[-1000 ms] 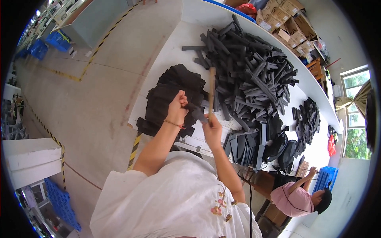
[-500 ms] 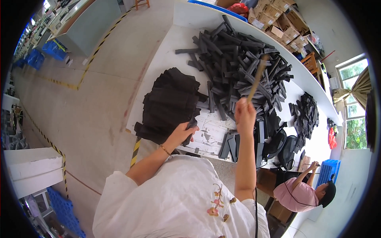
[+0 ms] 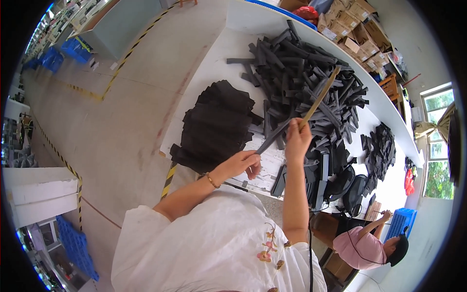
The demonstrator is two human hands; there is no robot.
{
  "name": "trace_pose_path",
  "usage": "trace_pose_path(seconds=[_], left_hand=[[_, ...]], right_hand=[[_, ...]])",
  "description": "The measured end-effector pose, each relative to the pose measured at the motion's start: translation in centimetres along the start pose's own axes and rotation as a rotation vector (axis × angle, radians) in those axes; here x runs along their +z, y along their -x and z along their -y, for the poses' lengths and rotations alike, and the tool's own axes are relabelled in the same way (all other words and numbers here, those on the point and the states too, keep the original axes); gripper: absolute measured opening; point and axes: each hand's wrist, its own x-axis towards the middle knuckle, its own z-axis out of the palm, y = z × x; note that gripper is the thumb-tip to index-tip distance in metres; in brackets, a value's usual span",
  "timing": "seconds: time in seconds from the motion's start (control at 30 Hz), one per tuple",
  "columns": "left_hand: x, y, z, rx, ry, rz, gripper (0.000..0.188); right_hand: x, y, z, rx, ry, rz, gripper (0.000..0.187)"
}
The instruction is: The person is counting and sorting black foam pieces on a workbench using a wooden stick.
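Observation:
My right hand (image 3: 297, 141) is closed round a flat, light-brown wooden stick (image 3: 322, 96) that slants up and to the right. A dark grey folded strip (image 3: 273, 138) stretches between my hands. Its lower end is at the fingers of my left hand (image 3: 242, 164), which pinch it; its upper end passes by my right fingers, where the contact is partly hidden. Left of my hands lies a stack of black fabric pieces (image 3: 214, 124), fanned in overlapping layers. Beyond my right hand is a large heap of similar dark grey strips (image 3: 287, 73).
The white table (image 3: 194, 92) has a worn front edge and a raised back panel. Black bags (image 3: 339, 184) and a second dark heap (image 3: 379, 151) lie to the right. A person in pink (image 3: 362, 246) works at the far right. Cardboard boxes (image 3: 357, 31) are stacked behind the panel.
My left hand has left the black fabric stack and moved right to the grey strip, now stretched between my hands. My right hand still holds the stick. The view has shifted slightly.

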Motion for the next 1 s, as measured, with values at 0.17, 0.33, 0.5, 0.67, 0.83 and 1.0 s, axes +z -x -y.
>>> trace_pose_path(seconds=[0.17,0.33,0.5,0.67,0.83,1.0], left_hand=[[-1.4,0.8,3.3,0.071,-0.047,0.072,0.033],[-8.6,-0.2,2.7,0.353,-0.794,-0.703,0.011],[-15.9,-2.6,1.3,0.529,-1.361,-0.657,0.021],[-17.7,-2.9,-0.2,0.451,-1.2,-0.491,0.011],[-16.9,-2.4,-2.3,0.368,-1.089,-0.456,0.011],[-15.7,-2.0,-3.3,0.419,-1.094,-0.414,0.01]], right_hand=[[-2.9,-7.2,5.1,-0.083,-0.063,-0.483,0.016],[-10.9,-10.9,7.0,-0.218,0.325,-0.438,0.022],[-9.5,-3.1,-1.7,-0.216,0.787,0.163,0.021],[-7.5,2.3,-1.9,-0.365,1.144,0.492,0.021],[-6.7,2.1,-1.8,-0.48,1.202,0.533,0.021],[-5.4,1.9,-1.9,-0.547,1.214,0.587,0.02]])
